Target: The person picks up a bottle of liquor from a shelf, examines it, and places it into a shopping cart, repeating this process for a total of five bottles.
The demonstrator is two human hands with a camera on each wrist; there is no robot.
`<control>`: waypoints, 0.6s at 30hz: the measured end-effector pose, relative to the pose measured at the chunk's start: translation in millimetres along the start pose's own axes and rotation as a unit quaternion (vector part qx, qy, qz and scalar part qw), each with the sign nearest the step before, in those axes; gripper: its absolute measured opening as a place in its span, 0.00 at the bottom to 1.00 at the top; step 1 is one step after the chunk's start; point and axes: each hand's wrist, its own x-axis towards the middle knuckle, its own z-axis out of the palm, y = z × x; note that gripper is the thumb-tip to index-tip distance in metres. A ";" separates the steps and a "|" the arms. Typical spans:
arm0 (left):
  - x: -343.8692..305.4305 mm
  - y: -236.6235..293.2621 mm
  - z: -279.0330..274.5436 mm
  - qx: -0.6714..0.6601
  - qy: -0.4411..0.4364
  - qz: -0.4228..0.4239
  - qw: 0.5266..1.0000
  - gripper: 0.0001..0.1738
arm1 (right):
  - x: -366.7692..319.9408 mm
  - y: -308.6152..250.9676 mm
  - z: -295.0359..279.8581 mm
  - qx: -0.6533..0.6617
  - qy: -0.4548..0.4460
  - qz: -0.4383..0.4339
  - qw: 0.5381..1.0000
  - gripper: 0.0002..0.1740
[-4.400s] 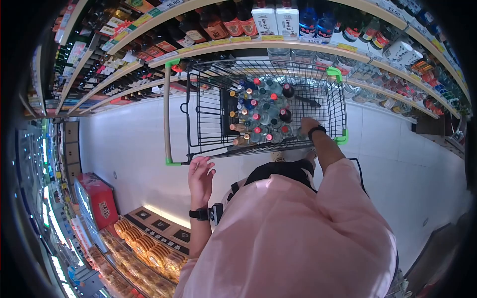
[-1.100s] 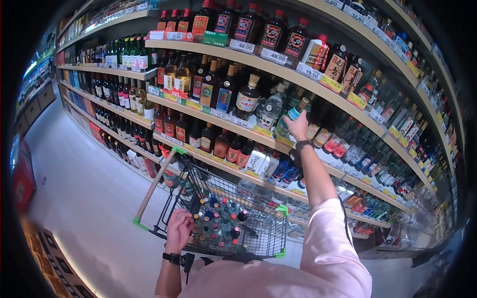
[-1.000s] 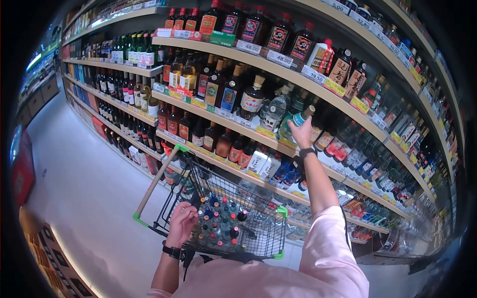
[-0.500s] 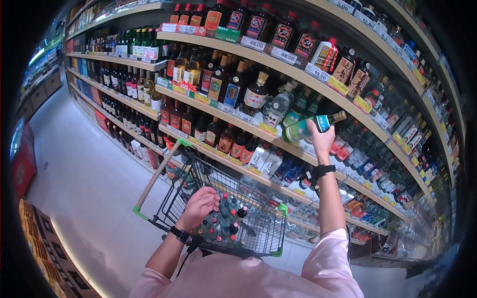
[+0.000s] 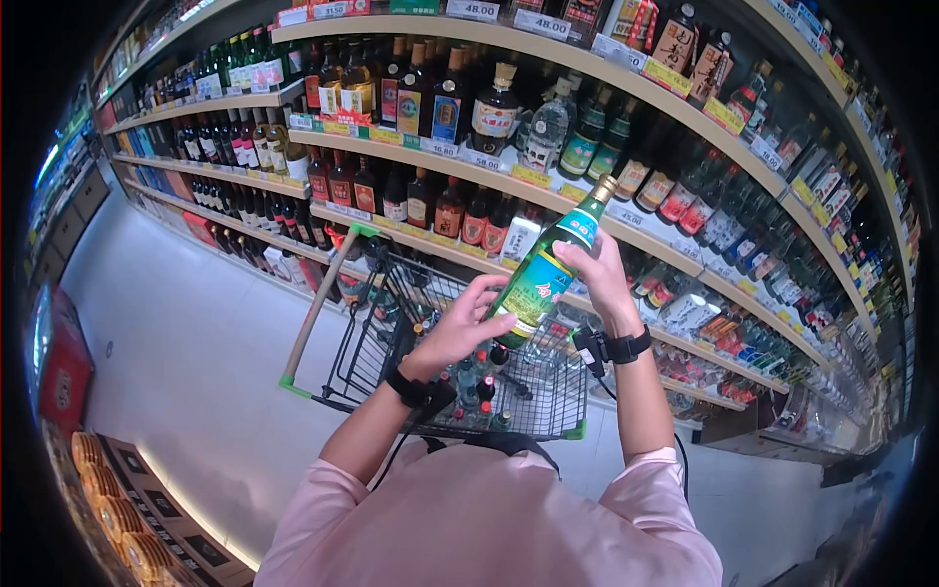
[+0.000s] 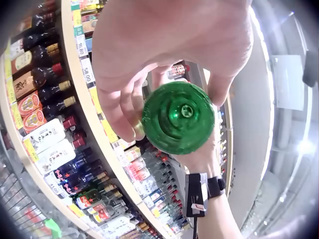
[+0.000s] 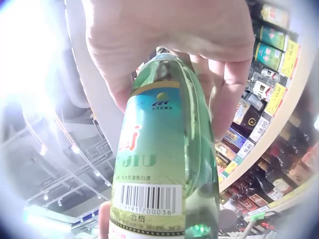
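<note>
A green glass liquor bottle [image 5: 540, 284] with a blue-green and yellow label is held tilted over the shopping cart, its neck pointing up and right toward the shelves. My right hand [image 5: 599, 269] grips it around the shoulder, thumb across the front. Around the lower end is my left hand [image 5: 465, 328], thumb on the label and fingers on the far side. In the left wrist view the round base of the bottle [image 6: 178, 118] faces the camera between thumb and fingers. The right wrist view shows the label of the bottle [image 7: 149, 159] with a barcode.
Below my hands stands the wire cart [image 5: 342, 377] with many bottles [image 5: 469, 382] in it, partly hidden by my arms. Liquor shelves [image 5: 411, 142] curve along the front and right; two similar green bottles [image 5: 584, 142] stand there. A red freezer [image 5: 64, 357] is at left.
My right hand, earlier down in the cart, has pulled the bottle off the shelf and drawn it closer. My left hand has risen from beside the cart to the bottle's lower end.
</note>
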 end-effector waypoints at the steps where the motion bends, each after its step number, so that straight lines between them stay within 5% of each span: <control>1: -1.8 -2.8 5.3 0.032 -0.003 0.010 0.999 0.31 | -1.5 -0.8 0.2 -0.012 -0.007 0.000 1.000 0.18; 4: -3.5 -17.1 12.1 0.018 0.029 0.025 0.999 0.37 | -4.9 -1.7 1.8 -0.026 -0.038 -0.004 0.999 0.25; 7: -6.9 -17.7 9.7 -0.059 0.012 -0.022 0.998 0.29 | -8.2 10.7 11.5 0.024 -0.020 -0.028 0.999 0.31; 8: -6.3 -25.5 4.1 -0.128 -0.009 -0.029 0.991 0.27 | -1.3 35.3 -4.8 0.050 -0.062 0.041 0.996 0.35; 11: -8.7 -19.1 7.4 -0.326 0.002 -0.037 0.945 0.27 | -0.1 16.5 4.5 0.104 -0.070 0.088 0.988 0.34; 18: -16.1 -12.2 -2.0 -0.341 -0.007 -0.018 0.940 0.29 | 4.7 15.9 6.6 0.085 -0.102 0.062 0.989 0.31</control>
